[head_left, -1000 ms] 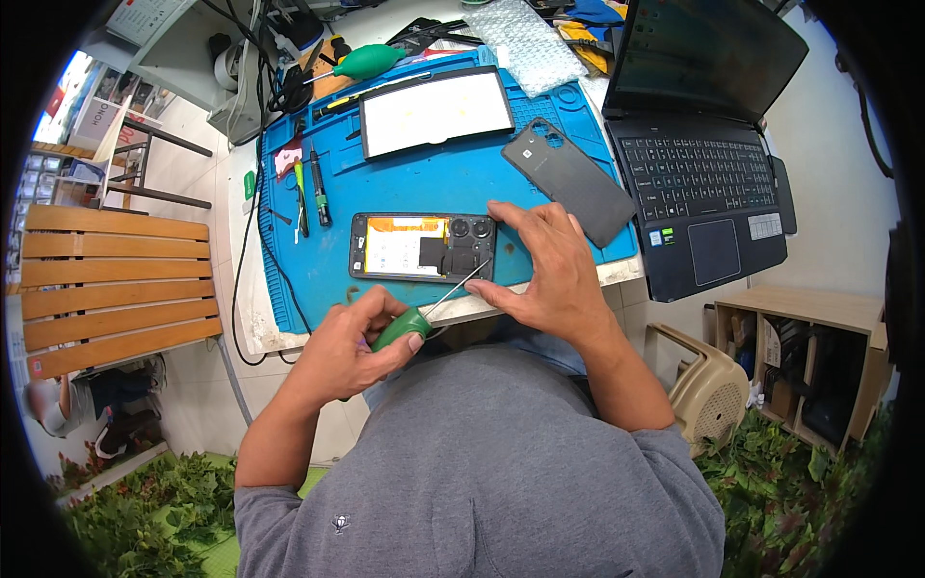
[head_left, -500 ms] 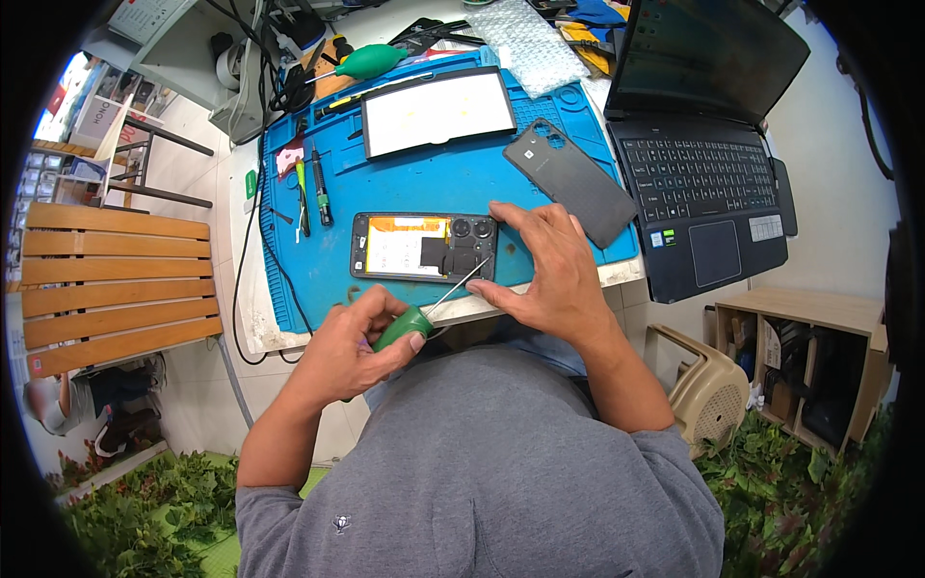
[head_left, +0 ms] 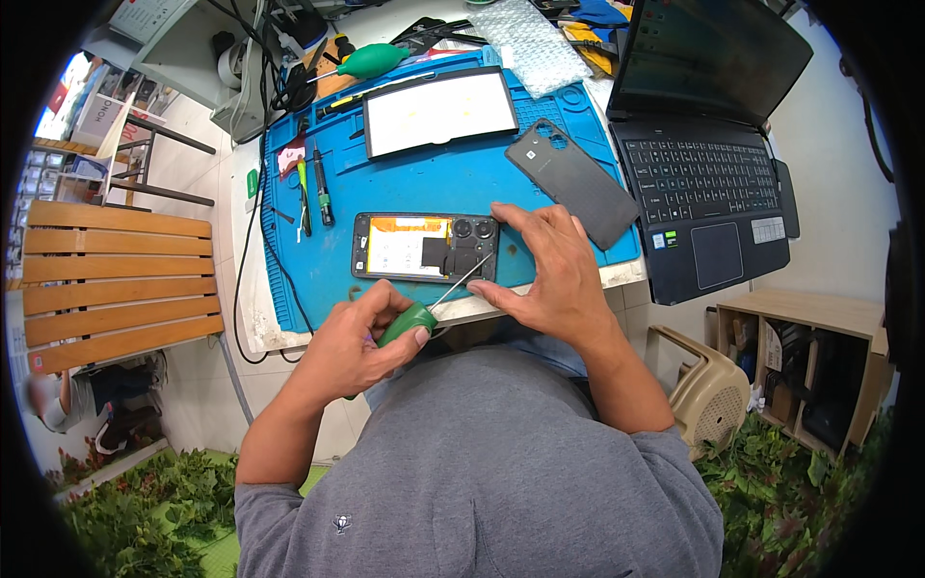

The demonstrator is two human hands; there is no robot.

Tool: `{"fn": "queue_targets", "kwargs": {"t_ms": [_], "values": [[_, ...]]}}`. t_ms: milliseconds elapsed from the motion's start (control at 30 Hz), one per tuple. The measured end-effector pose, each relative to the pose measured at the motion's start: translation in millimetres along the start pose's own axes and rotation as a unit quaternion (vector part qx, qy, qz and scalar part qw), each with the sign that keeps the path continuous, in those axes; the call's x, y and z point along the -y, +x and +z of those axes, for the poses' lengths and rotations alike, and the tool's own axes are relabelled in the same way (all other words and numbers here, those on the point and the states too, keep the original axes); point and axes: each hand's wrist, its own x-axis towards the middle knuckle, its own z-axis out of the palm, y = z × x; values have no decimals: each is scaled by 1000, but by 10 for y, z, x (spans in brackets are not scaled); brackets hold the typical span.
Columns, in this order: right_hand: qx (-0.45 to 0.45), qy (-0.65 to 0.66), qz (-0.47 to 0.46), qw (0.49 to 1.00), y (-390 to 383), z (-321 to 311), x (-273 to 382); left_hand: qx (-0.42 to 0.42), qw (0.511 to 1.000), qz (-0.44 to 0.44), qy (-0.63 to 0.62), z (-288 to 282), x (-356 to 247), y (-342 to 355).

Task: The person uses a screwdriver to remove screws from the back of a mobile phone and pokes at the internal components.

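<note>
Phone [head_left: 426, 248] lies face down near the front edge of the blue mat [head_left: 424, 183], its rear cover [head_left: 572, 181] already off and set aside to the right, so the orange-and-black insides and camera cluster are bare. The left hand [head_left: 361, 337] is clenched around a green-handled screwdriver [head_left: 416, 319], the thin shaft angled up so the tip meets the phone's lower edge by the camera end. The right hand [head_left: 549, 275] is not closed on anything; its fingers spread over the phone's right end, thumb by the near edge, pinning it to the surface. By my judgement the opening is done and the work is now on the screws inside; I cannot tell how many remain, and no loose screws show. Further out on the mat sit a white-faced screen panel [head_left: 438, 111] at the back and two slim tools [head_left: 314, 193] on the left. Beyond are a bigger green screwdriver [head_left: 371, 61], bubble wrap [head_left: 530, 43] and, to the right, an open laptop [head_left: 708, 183]
</note>
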Motion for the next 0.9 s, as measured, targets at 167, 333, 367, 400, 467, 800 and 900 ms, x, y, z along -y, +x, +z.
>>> {"fn": "queue_targets", "kwargs": {"t_ms": [167, 333, 367, 400, 467, 800, 900], "values": [[2, 0, 3, 1000, -4, 5, -3, 2, 1000, -13, -15, 4, -22, 8], [4, 4, -1, 1000, -3, -19, 0, -6, 1000, 16, -18, -5, 29, -2], [6, 6, -3, 1000, -5, -23, 3, -12, 999, 32, -25, -12, 58, -10], [7, 8, -4, 1000, -7, -29, 6, -11, 999, 38, -5, -43, 67, -10], [23, 12, -5, 1000, 19, -83, 30, -8, 998, 50, 36, -141, 47, 5], [70, 17, -28, 997, 148, -89, -7, -167, 906, 244, 302, -332, 113, 175], [90, 21, 3, 996, 134, -84, -32, -161, 903, 253, 307, -306, 135, 185]]}}
